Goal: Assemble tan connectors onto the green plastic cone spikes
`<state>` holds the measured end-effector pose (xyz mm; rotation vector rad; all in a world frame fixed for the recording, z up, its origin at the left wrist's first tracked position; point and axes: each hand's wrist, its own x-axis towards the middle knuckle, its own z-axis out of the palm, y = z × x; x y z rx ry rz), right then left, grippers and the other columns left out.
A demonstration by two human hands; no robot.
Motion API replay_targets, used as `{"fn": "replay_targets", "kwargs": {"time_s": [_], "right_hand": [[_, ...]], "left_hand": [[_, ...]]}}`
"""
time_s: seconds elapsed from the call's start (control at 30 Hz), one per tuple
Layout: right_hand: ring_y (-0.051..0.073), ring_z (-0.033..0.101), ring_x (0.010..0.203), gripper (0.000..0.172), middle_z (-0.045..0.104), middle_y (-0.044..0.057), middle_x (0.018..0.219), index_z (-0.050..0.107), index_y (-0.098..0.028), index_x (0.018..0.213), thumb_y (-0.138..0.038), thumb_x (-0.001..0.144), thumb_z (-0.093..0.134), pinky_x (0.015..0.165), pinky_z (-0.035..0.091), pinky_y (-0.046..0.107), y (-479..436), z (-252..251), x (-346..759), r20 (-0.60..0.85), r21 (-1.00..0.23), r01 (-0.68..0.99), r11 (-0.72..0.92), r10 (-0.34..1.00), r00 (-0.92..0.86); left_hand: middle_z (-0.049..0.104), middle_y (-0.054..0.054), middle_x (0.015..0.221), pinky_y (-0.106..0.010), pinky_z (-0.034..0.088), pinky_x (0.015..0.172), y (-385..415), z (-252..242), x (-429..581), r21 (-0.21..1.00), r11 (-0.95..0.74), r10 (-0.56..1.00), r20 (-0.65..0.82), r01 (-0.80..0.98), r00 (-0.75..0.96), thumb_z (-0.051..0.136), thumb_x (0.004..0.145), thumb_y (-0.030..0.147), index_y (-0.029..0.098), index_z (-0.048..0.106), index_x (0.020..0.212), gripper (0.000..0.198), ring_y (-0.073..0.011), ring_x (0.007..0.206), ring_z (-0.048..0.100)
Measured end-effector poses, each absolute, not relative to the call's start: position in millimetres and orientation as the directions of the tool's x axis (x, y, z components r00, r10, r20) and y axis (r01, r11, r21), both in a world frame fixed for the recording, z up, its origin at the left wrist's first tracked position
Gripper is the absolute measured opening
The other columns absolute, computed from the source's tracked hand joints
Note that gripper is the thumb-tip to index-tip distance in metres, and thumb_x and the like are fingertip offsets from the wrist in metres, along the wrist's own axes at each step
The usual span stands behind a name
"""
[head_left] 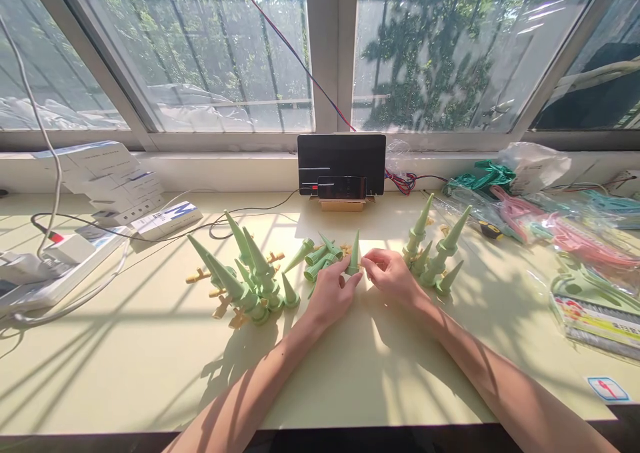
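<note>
Near the table's middle, my left hand point(334, 286) is closed around the lower part of a pale green cone piece point(355, 254), which stands upright with its tip up. My right hand point(391, 273) is beside it on the right, fingers pinched close to the cone's side; what is in them is too small to make out. Behind my left hand lies a pile of loose green tube pieces point(315, 258). To the left stands a cluster of green spired towers point(245, 279) with tan branch-like pegs point(237, 318). Another group of green spired towers point(441, 253) stands beyond my right forearm.
A black tablet point(341, 156) leans at the window with a phone point(343, 187) before it. White boxes point(165, 219) and a power strip point(55, 286) with cables occupy the left. Bagged pink hangers point(590, 239) and a green-handled packet point(597, 299) lie at right.
</note>
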<state>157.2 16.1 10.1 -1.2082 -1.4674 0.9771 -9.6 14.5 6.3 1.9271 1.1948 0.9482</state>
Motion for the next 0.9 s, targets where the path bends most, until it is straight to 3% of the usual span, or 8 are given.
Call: {"fn": "replay_targets", "kwargs": {"time_s": [0.13,0.23,0.37,0.5,0.7,0.8,0.9], "right_hand": [[0.013,0.045,0.053,0.026,0.050,-0.001,0.058,0.060,-0.020,0.068,-0.038,0.085,0.057,0.049,0.035,0.027,15.3,9.2,158.4,0.307,-0.900,0.311,0.306,0.951,-0.048],[0.013,0.044,0.052,0.025,0.049,-0.001,0.058,0.060,-0.020,0.068,-0.038,0.086,0.056,0.049,0.036,0.026,16.0,8.2,158.0,0.306,-0.904,0.300,0.306,0.951,-0.048],[0.012,0.041,0.044,0.024,0.045,-0.004,0.050,0.057,-0.021,0.067,-0.039,0.083,0.060,0.044,0.035,0.026,18.6,6.7,156.6,0.194,-0.959,0.199,0.200,0.980,-0.050],[0.008,0.032,0.033,0.028,0.043,-0.007,0.044,0.056,-0.021,0.066,-0.044,0.079,0.066,0.037,0.027,0.026,20.0,6.7,156.6,0.047,-0.996,0.069,0.052,0.996,-0.071],[0.004,0.031,0.041,0.035,0.047,-0.006,0.054,0.057,-0.017,0.067,-0.044,0.069,0.079,0.038,0.018,0.021,15.7,13.0,162.1,-0.137,-0.959,-0.220,-0.179,0.972,-0.192],[0.002,0.028,0.041,0.035,0.047,-0.006,0.055,0.057,-0.016,0.068,-0.042,0.067,0.081,0.040,0.014,0.020,14.3,14.4,163.8,-0.177,-0.933,-0.268,-0.238,0.956,-0.233],[0.003,0.030,0.041,0.036,0.046,-0.006,0.054,0.056,-0.017,0.068,-0.044,0.070,0.080,0.039,0.016,0.020,15.8,11.1,162.4,-0.147,-0.948,-0.252,-0.197,0.968,-0.205]], "left_hand": [[0.031,0.007,0.053,-0.026,0.030,0.053,14.2,6.9,-9.8,0.830,-0.350,0.921,0.223,0.433,0.318,0.054,0.091,0.038,0.014,0.070,0.120,0.041,-0.0106,0.049,0.030],[0.030,0.008,0.052,-0.026,0.029,0.053,14.7,5.4,-10.2,0.829,-0.347,0.923,0.219,0.438,0.317,0.054,0.091,0.037,0.014,0.069,0.121,0.041,-0.0106,0.049,0.028],[0.034,0.007,0.052,-0.026,0.032,0.052,15.4,3.3,-10.9,0.836,-0.347,0.922,0.222,0.425,0.316,0.054,0.091,0.037,0.016,0.068,0.125,0.042,-0.0109,0.048,0.031],[0.043,0.006,0.052,-0.026,0.039,0.054,16.1,1.0,-11.3,0.840,-0.350,0.919,0.223,0.415,0.325,0.054,0.091,0.035,0.017,0.065,0.131,0.045,-0.0114,0.046,0.040],[0.051,0.005,0.054,-0.026,0.043,0.053,15.6,0.6,-10.1,0.854,-0.345,0.921,0.227,0.390,0.318,0.055,0.091,0.031,0.018,0.061,0.138,0.050,-0.0107,0.044,0.042],[0.051,0.005,0.054,-0.026,0.043,0.053,14.8,1.8,-9.2,0.856,-0.341,0.923,0.226,0.388,0.312,0.055,0.090,0.031,0.018,0.062,0.137,0.049,-0.0110,0.044,0.043],[0.048,0.006,0.052,-0.026,0.042,0.053,14.5,2.2,-8.8,0.850,-0.344,0.923,0.227,0.400,0.311,0.055,0.090,0.033,0.017,0.062,0.136,0.048,-0.0113,0.044,0.043]]}}
